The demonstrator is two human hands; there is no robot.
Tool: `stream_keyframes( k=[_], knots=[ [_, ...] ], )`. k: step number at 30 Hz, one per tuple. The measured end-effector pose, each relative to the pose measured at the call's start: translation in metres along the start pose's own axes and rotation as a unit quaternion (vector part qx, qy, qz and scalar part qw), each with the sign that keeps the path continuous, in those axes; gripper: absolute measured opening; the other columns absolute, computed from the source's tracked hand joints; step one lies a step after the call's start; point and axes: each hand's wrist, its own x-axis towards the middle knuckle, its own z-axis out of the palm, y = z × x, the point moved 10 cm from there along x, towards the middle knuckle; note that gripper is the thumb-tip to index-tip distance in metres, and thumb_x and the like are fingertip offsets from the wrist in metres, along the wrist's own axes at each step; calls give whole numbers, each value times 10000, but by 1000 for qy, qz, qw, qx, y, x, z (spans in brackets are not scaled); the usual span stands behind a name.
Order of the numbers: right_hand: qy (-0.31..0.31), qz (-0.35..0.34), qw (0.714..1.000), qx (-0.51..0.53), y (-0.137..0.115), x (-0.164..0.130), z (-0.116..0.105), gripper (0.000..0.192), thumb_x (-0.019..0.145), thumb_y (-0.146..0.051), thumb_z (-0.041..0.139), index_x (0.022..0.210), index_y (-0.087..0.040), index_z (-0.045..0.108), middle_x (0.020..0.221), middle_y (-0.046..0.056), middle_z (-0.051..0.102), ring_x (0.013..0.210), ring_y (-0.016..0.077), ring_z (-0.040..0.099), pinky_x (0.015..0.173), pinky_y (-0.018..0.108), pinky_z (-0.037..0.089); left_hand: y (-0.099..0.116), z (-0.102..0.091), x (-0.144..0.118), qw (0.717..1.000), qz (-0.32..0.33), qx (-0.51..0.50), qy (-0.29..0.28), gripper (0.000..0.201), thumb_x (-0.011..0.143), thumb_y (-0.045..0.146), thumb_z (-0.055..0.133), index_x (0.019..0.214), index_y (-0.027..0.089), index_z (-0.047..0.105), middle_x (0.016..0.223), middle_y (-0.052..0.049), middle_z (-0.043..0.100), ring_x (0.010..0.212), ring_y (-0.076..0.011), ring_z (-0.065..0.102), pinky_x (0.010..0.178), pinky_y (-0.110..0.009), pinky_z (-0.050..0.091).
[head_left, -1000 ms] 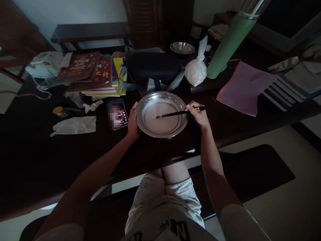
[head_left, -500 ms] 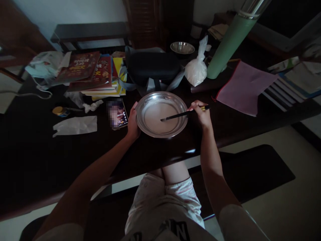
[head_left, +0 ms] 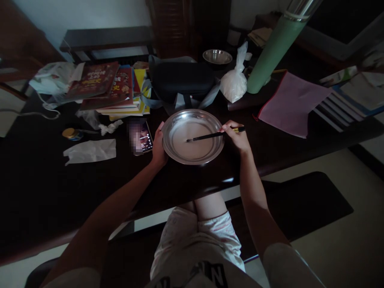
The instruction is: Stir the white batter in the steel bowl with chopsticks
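Observation:
A round steel plate (head_left: 173, 148) holding a pale liquid stands near the front edge of the dark table (head_left: 45, 188). My left hand (head_left: 159, 148) rests against the plate's left rim, fingers curled along it. My right hand (head_left: 237, 136) is at the plate's right rim and is closed on dark chopsticks (head_left: 207, 136), whose tips dip into the liquid left of centre.
A phone (head_left: 141, 138) lies just left of the plate. Behind it are stacked books (head_left: 111, 88), a black bag (head_left: 180, 80), a white plastic bag (head_left: 234, 82), a small steel bowl (head_left: 217, 57), a green flask (head_left: 271, 50) and a pink folder (head_left: 291, 104). Tissues (head_left: 90, 151) lie at left.
The chopstick tips swept right across the liquid, then back to the left; my right hand shifted with them. My left hand stayed on the rim.

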Motion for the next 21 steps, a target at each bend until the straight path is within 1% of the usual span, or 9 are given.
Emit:
stream_keyframes(
  k=[3,4,6,9,13,15,18,19,21],
  knots=[
    [39,4,999,-1,3,0,-9,814,828,-1102,926,705,-320,736,726,0,799,796,262,860,868,459,734,-1,0,1,1000,-4,2,-1,511,1123,576,873,1590,369,872,1899,-50,782,1880,-367,635,1593,-509,494],
    [39,6,999,2,4,0,-9,816,832,-1099,927,699,-319,727,708,-7,783,795,266,866,866,458,736,-2,0,1,1000,-6,2,0,514,1121,579,872,1590,369,872,1890,-55,788,1874,-369,643,1592,-518,497],
    [14,5,1000,8,5,1,-4,797,837,-1074,951,700,-316,745,700,-12,777,794,266,875,870,453,738,-3,0,2,1000,-6,0,1,535,1112,594,884,1591,357,873,1870,-70,802,1867,-380,651,1585,-527,508],
    [-14,-10,1000,8,4,1,2,762,847,-1044,974,727,-313,794,756,-2,827,791,249,868,871,441,733,-3,-1,2,1000,0,-7,-2,553,1097,608,908,1584,348,877,1875,-68,800,1873,-383,643,1578,-507,513],
    [26,-23,999,5,3,1,-8,758,915,-1039,927,728,-318,786,735,-5,817,757,241,852,830,434,717,-5,-3,4,1000,1,-13,-10,528,1104,603,915,1573,362,890,1874,-52,802,1891,-370,620,1574,-480,513],
    [22,-24,999,5,3,1,-8,743,935,-1014,932,719,-318,787,724,-8,803,761,240,856,838,436,716,-7,-4,5,1000,1,-13,-10,513,1118,595,905,1575,364,892,1856,-51,815,1878,-363,635,1568,-482,521],
    [-13,-24,1000,4,2,1,0,726,903,-1005,969,725,-319,810,761,-3,830,811,240,874,893,440,719,-7,-5,7,1000,5,-11,-8,484,1137,548,885,1583,360,889,1855,-43,818,1844,-344,672,1564,-479,527],
    [-14,-25,1000,2,2,1,0,731,887,-1015,972,729,-320,814,773,-1,840,824,241,876,907,442,720,-8,-5,8,1000,5,-11,-6,475,1142,530,878,1585,358,889,1852,-40,820,1836,-339,680,1563,-476,529],
    [9,-23,1000,0,2,1,-4,751,870,-1043,960,729,-321,807,772,-1,846,816,240,865,898,441,717,-10,-6,9,1000,2,-13,1,463,1151,509,862,1586,356,890,1831,-38,837,1819,-337,697,1556,-475,539]
  ],
)
